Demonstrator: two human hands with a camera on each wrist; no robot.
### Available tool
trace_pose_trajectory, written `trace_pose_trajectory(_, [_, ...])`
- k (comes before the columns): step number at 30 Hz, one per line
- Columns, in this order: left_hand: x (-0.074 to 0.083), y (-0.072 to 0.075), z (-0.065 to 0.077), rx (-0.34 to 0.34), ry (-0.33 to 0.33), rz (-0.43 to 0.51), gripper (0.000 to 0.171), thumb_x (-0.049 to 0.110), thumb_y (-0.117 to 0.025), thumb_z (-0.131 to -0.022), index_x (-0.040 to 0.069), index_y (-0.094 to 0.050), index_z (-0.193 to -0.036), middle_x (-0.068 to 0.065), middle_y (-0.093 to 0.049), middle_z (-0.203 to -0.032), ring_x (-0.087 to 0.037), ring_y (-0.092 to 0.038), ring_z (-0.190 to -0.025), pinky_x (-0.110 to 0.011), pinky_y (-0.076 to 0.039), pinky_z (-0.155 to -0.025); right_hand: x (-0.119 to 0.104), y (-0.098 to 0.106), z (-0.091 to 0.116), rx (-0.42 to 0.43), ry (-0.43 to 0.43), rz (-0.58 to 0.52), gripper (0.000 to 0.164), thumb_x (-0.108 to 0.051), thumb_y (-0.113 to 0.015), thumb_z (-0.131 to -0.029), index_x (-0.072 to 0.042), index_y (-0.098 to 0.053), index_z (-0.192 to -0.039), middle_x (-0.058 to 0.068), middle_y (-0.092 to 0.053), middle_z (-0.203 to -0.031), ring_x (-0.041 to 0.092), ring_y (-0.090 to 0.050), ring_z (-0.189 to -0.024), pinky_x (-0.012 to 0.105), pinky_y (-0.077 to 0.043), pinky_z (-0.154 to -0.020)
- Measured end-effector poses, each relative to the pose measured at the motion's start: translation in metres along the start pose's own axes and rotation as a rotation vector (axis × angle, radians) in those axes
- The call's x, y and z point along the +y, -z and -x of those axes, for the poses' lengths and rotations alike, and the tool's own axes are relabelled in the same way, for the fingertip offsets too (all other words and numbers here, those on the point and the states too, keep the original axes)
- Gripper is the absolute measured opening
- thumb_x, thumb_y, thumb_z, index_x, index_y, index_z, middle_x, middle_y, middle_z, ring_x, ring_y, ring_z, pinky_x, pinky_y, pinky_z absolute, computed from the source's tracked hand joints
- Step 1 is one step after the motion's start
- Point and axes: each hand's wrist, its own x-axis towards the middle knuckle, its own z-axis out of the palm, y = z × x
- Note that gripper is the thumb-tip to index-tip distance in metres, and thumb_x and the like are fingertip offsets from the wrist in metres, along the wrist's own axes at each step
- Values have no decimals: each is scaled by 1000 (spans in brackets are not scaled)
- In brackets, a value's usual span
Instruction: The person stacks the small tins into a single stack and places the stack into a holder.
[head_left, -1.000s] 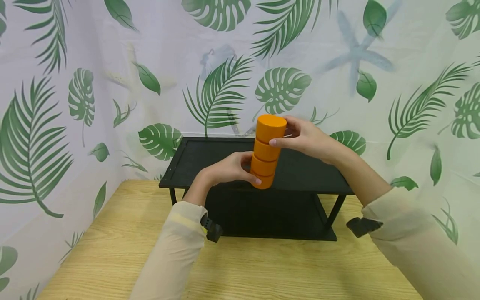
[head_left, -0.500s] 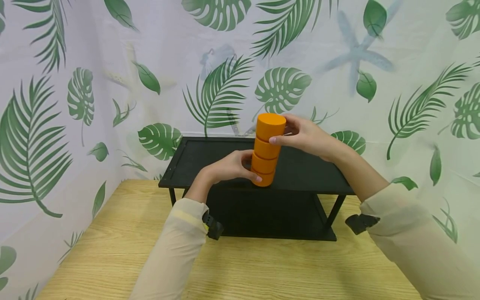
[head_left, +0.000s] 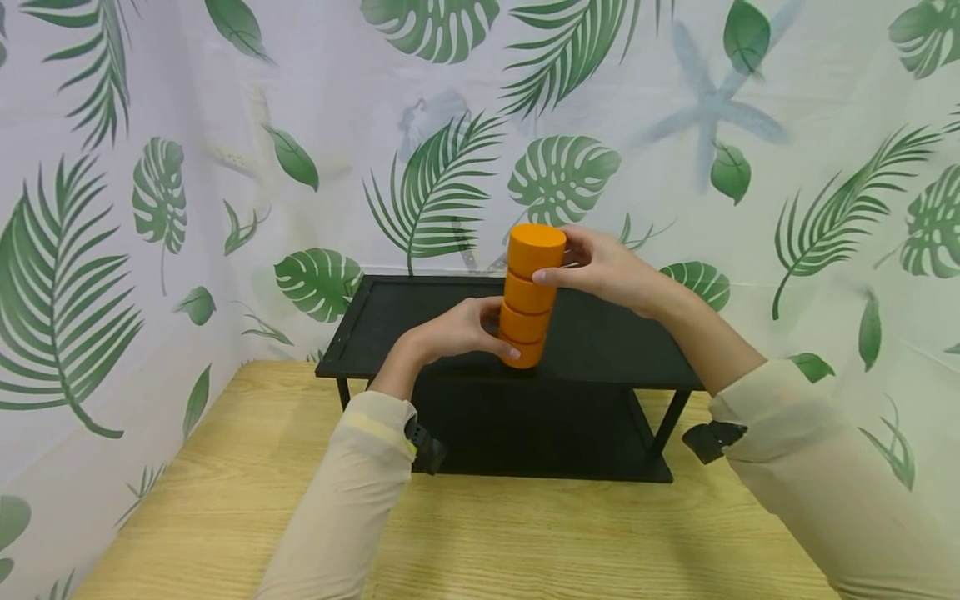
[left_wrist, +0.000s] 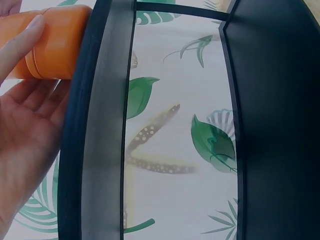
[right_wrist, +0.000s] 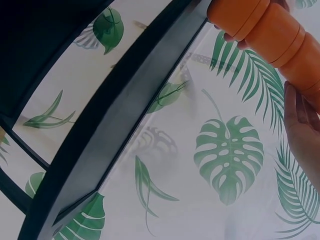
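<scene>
Both hands hold a stack of several orange cylinders, separated by dark seams and leaning slightly to the right at the top. The left hand grips its lower part, thumb across the front. Higher up, the right hand pinches the upper part from the right side. The stack's lower end is close over the front part of a black shelf's top. In the left wrist view, the orange stack lies right at the shelf's edge. The right wrist view shows the stack with the right hand around its upper end.
The black shelf has a raised rim, thin posts and a lower board. It stands on a wood-grain table. Behind and to the left hangs a white curtain printed with green leaves.
The stack and both hands have shifted slightly up and left in the head view, further over the shelf's top. Both grips look the same.
</scene>
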Motion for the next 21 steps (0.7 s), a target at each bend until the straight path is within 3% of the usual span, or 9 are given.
trace_pose_trajectory(21, [-5,5,-4,7,28,-5,59,10,-72,-80,9,-44,-132,-3,-52,-122,-15,-47,-112,-35,-36,-98,4,-1,-7,7,-23,16,53,-26,-63,-86,-4,-42,-129,12,-51,-120,28,-48,-109,48,-39,-92])
